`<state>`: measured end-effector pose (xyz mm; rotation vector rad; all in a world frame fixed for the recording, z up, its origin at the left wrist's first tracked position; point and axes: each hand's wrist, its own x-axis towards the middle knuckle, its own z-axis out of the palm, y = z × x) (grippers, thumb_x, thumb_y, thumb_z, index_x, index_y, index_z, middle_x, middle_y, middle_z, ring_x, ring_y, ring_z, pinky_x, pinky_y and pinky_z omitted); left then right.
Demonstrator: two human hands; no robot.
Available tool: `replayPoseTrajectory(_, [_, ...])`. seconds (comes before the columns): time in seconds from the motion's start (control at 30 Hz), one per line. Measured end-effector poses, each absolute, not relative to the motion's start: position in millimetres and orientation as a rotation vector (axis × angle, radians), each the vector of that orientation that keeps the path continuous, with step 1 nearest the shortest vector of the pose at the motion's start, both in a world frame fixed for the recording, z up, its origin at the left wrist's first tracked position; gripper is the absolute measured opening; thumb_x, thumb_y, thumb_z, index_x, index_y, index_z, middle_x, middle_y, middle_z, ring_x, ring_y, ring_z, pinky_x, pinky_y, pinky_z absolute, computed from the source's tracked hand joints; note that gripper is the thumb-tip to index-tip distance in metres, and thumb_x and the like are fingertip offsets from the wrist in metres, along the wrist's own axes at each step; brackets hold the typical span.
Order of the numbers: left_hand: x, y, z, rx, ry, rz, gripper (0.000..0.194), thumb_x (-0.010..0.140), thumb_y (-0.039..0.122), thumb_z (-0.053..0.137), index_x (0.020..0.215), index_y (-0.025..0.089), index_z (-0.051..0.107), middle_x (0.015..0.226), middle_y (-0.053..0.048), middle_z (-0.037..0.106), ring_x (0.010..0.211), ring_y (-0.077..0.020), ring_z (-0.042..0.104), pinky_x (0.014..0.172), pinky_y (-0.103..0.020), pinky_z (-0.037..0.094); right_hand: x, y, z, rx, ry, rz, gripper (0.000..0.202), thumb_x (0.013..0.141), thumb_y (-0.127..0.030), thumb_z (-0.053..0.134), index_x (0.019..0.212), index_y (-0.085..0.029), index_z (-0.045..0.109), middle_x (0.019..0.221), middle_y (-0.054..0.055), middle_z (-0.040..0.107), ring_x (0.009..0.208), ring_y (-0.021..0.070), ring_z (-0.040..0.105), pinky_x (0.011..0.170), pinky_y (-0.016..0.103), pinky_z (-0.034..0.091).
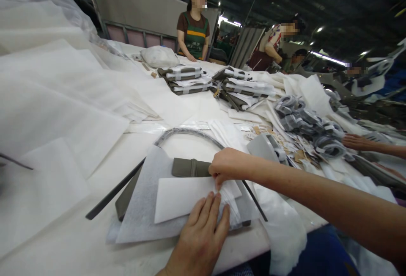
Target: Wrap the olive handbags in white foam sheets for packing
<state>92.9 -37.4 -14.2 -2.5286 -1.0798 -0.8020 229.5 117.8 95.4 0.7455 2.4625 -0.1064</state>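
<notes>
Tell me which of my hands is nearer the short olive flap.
Right. Your right hand is at the right end of the olive flap, overlapping it in this view; your left hand is lower, nearer you, over the white sheet.

Fingers (207, 209) & R forearm (304, 183) bare; dk blue clothing (322, 250) below.

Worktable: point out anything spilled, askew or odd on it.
Small brown and white pieces lie strewn loosely beside the grey coils, looking spilled rather than stacked. Nearer, white wrapping hangs over the worktable edge, looking untidy. No damage is clear.
</notes>
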Motion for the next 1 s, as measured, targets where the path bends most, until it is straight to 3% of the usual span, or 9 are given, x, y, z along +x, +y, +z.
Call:
replayPoseTrajectory(0.37, [89, -33, -17, -2.509, -0.982, -0.718, 0.039, 0.102, 0.022, 0.034, 0.132, 0.016, 0.058, 0.135, -0.013, 0.062, 0.125, -0.0257, 0.059, 0.104, -0.037, 0.042, 240, 142, 84, 0.846, 2.465, -0.075, 0.054, 0.064, -0.075, 0.073, 0.075, -0.022, 0.076, 0.067, 0.006, 0.072, 0.064, 0.0202, 0.064, 0.055, 0.027, 0.029])
replayPoseTrajectory(0.53, [91, -31, -19, -2.474, -0.972, -0.756, 0.038, 0.103, 0.022, 0.034, 0.129, 0.017, 0.060, 0.130, -0.011, 0.065, 0.122, -0.0244, 0.061, 0.103, -0.036, 0.042, 250, 162, 70, 0.957, 2.484, -0.353, 0.048, 0.059, -0.070, 0.078, 0.072, -0.025, 0.072, 0.064, -0.003, 0.068, 0.060, 0.0144, 0.058, 0.054, 0.024, 0.030])
replayPoseTrajectory(0.7, [96, -32, -27, -2.420, -1.051, -0.933, 0.038, 0.104, 0.023, 0.032, 0.125, 0.019, 0.063, 0.129, -0.009, 0.067, 0.123, -0.0228, 0.060, 0.105, -0.035, 0.040, 261, 183, 49, 1.044, 2.441, -0.793, 0.043, 0.055, -0.054, 0.088, 0.079, -0.022, 0.073, 0.065, -0.007, 0.068, 0.059, 0.0105, 0.058, 0.054, 0.020, 0.035])
replayPoseTrajectory(0.8, [97, -34, -30, -2.455, -1.065, -0.902, 0.036, 0.103, 0.025, 0.037, 0.130, 0.020, 0.060, 0.135, -0.008, 0.063, 0.129, -0.0228, 0.055, 0.110, -0.035, 0.038, 273, 190, 47, 1.187, 2.548, -0.728, 0.031, 0.066, -0.041, 0.085, 0.085, -0.019, 0.074, 0.075, -0.002, 0.072, 0.069, 0.0136, 0.062, 0.062, 0.021, 0.039])
replayPoseTrajectory(0.9, [96, -34, -31, -2.446, -1.042, -0.886, 0.035, 0.103, 0.026, 0.040, 0.132, 0.020, 0.059, 0.137, -0.008, 0.061, 0.130, -0.0227, 0.053, 0.111, -0.035, 0.036, 285, 181, 55, 1.406, 2.662, -0.588, 0.018, 0.083, -0.030, 0.069, 0.094, -0.016, 0.074, 0.087, 0.005, 0.075, 0.081, 0.0181, 0.065, 0.071, 0.025, 0.042])
replayPoseTrajectory(1.0, [95, -35, -28, -2.436, -1.031, -0.897, 0.037, 0.104, 0.027, 0.035, 0.129, 0.020, 0.061, 0.135, -0.008, 0.062, 0.128, -0.0223, 0.055, 0.110, -0.035, 0.036, 290, 153, 64, 1.464, 2.712, -0.602, 0.026, 0.091, -0.038, 0.059, 0.103, -0.020, 0.074, 0.094, 0.005, 0.076, 0.086, 0.0195, 0.068, 0.076, 0.027, 0.045])
